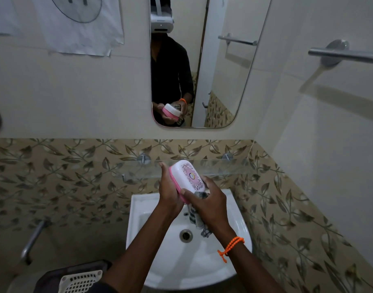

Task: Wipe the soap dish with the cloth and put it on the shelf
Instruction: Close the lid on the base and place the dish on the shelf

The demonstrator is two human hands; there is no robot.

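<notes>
A white-lidded soap dish (pixel 188 176) with a pink base and a pink ornamental print is held tilted above the sink, just in front of the glass shelf (pixel 223 167). My left hand (pixel 168 191) grips it from the left side. My right hand (pixel 209 200) holds a checked grey-and-white cloth (pixel 199 218) against the dish's near end; the cloth hangs down below the hand. An orange bead bracelet sits on my right wrist.
A white sink (pixel 151 246) lies below the hands. A mirror (pixel 213 60) on the wall reflects the person. A towel bar (pixel 346 55) sticks out at the right, a pipe (pixel 33 240) at the left, a basket (pixel 79 280) at the bottom left.
</notes>
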